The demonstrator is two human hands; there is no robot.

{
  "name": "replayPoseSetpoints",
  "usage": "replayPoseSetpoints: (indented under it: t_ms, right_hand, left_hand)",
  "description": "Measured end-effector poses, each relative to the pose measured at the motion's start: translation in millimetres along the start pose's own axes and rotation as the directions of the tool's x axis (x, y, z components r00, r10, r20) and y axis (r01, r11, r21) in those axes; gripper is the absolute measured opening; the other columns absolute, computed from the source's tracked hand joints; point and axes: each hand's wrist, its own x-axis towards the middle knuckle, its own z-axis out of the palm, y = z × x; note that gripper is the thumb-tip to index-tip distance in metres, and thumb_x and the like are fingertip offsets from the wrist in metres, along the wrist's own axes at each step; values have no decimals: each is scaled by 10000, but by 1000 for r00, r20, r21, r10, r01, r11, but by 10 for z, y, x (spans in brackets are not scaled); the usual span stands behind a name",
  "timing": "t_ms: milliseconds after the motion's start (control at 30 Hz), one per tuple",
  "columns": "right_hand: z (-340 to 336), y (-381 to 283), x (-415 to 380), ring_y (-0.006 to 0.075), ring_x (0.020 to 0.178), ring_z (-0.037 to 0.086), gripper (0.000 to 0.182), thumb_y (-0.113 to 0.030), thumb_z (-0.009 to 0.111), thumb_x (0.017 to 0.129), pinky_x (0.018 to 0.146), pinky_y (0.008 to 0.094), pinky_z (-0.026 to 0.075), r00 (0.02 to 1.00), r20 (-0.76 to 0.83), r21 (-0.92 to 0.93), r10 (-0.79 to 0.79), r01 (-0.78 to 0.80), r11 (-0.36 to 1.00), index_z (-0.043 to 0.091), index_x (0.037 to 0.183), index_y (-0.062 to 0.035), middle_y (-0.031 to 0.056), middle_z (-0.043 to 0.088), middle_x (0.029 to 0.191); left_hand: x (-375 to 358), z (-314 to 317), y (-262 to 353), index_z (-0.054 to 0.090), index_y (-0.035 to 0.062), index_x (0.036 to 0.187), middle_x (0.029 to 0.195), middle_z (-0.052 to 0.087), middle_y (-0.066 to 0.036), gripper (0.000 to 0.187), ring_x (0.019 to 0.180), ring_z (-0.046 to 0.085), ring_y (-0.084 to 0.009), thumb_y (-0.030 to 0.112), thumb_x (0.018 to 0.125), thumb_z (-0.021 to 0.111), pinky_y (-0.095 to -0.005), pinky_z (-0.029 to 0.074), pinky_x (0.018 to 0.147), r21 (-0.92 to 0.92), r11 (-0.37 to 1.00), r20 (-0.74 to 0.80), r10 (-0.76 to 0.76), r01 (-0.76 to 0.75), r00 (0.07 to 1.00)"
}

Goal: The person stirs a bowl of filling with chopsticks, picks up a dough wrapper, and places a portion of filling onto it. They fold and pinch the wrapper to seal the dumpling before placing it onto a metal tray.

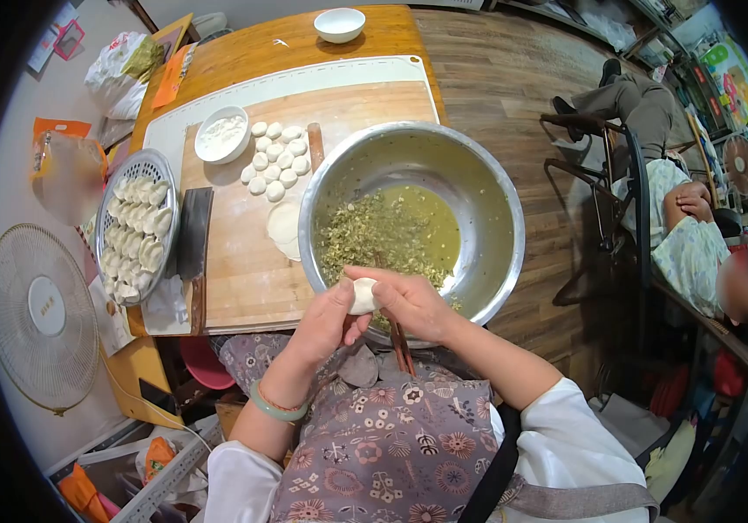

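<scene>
A white dumpling (363,297) is pinched between my two hands, low over the near edge of a large metal basin (498,200). My left hand (325,321) grips its left side, and the fingers of my right hand (416,307) close on its right side. Chopped green filling (352,235) and yellowish liquid lie in the basin. Chopsticks (401,350) lean at its near rim, partly hidden under my right hand. Flat round dough wrappers (284,228) rest left of the basin, and beyond them sit several small dough pieces (275,159) beside a rolling pin (316,146).
On the wooden board (248,279) are a white bowl of flour (222,135) and a cleaver (193,234). Left of it, a perforated metal tray (171,179) bears rows of dumplings. Another white bowl (339,25) stands far back. A fan (44,305) is at left; a person (683,213) sits at right.
</scene>
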Motion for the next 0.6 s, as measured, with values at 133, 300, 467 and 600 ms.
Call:
replayPoseSetpoints:
  t_ms: [133, 300, 467, 600]
  right_hand:
    - [0, 17, 13, 117, 885, 572, 475, -373, 346, 960, 781, 240, 447, 997, 50, -16, -62, 63, 998, 459, 1284, -44, 67, 617, 1040]
    - [-2, -32, 12, 193, 1030, 575, 479, -370, 328, 963, 872, 279, 439, 994, 67, -107, -87, 94, 990, 467, 1265, -24, 137, 578, 1164]
    - [116, -12, 31, 211, 999, 598, 467, -347, 329, 967, 852, 292, 457, 957, -76, -156, -278, 264, 952, 511, 1206, 11, 150, 594, 1133]
    - [162, 11, 44, 241, 876, 640, 436, -314, 332, 968, 749, 296, 497, 921, -152, -312, -359, 300, 901, 568, 1128, 16, 160, 632, 1028]
  left_hand:
    - [-59, 38, 85, 546, 55, 844, 621, 485, 9, 530, 483, 399, -49, 517, 933, 303, -184, 318, 433, 160, 987, 11, 22, -24, 1000]
    - [-93, 126, 150, 558, -1, 874, 656, 536, -65, 415, 550, 497, -143, 335, 971, 334, -274, 379, 496, 426, 886, -38, 217, -181, 975]
    - [19, 201, -1, 569, -11, 817, 680, 562, -171, 359, 597, 552, -318, 248, 959, 364, -363, 414, 529, 584, 729, -98, 499, -356, 861]
    - [74, 240, -52, 570, -3, 790, 666, 555, -198, 311, 608, 542, -394, 189, 942, 379, -405, 410, 517, 701, 590, -116, 650, -401, 751]
